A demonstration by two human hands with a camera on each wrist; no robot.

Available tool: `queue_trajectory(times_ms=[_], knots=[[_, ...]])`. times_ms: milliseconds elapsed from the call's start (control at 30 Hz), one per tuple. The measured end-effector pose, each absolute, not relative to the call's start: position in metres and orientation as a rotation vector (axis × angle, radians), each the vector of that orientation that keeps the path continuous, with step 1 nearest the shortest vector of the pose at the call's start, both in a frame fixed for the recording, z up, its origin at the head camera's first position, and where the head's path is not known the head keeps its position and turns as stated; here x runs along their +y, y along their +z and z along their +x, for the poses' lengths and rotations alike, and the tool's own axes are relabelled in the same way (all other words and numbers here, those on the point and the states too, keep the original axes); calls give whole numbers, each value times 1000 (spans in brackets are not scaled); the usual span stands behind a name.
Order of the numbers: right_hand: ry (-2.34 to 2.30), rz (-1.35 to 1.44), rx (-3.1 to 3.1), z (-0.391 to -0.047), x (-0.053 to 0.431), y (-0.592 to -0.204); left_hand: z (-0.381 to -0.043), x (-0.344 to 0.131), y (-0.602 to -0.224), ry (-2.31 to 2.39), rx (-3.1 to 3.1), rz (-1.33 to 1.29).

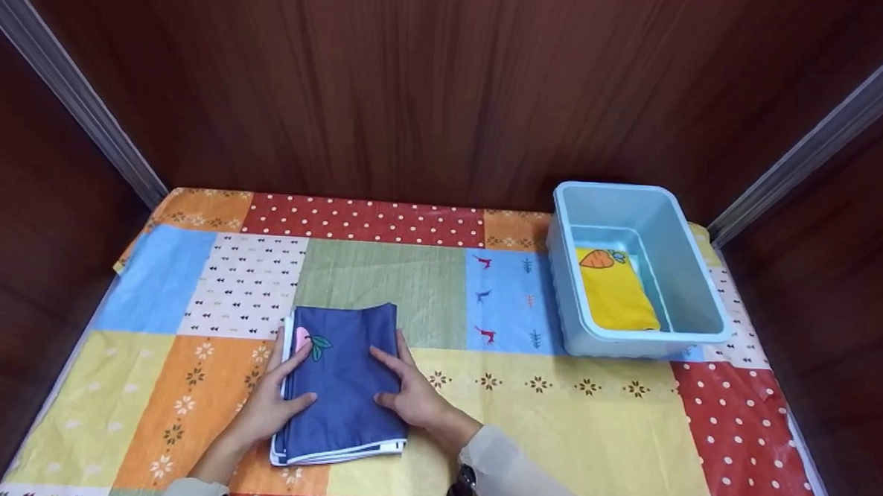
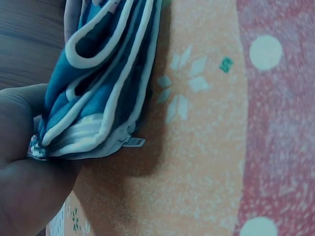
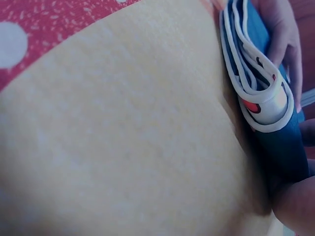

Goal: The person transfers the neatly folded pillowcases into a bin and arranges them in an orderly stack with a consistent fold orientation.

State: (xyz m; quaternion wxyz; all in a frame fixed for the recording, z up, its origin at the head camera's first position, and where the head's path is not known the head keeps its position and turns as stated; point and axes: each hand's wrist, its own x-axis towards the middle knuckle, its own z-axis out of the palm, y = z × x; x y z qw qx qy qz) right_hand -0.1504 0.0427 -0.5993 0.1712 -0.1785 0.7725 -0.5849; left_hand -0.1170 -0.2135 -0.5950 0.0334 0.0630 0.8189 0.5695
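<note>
A folded navy cloth (image 1: 346, 393) with white edging lies in a thick, layered bundle at the front, left of centre. A pink fruit with green leaves is printed near its upper left corner. My left hand (image 1: 271, 397) grips the bundle's left side, thumb and a finger over the top. On the opposite side my right hand (image 1: 416, 400) holds the right edge, its thumb and forefinger on the upper face. Stacked white-edged folds of the cloth (image 2: 110, 105) and a small zip pull (image 2: 134, 142) show in the left wrist view. The right wrist view shows a rounded, white-lined fold.
A light blue plastic bin (image 1: 570, 298) stands at the back right, with a folded yellow cloth (image 1: 618, 293) bearing a carrot print inside. A patchwork-patterned tablecloth (image 1: 575, 433) covers the table. Dark wood panels (image 1: 433, 91) enclose the back and both sides.
</note>
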Motion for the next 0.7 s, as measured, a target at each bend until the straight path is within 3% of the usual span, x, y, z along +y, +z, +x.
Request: queue_trajectory(times_ms=[700], knots=[[-1642, -518, 2218, -152, 46, -602, -117, -215, -599, 1866, 2454, 138]])
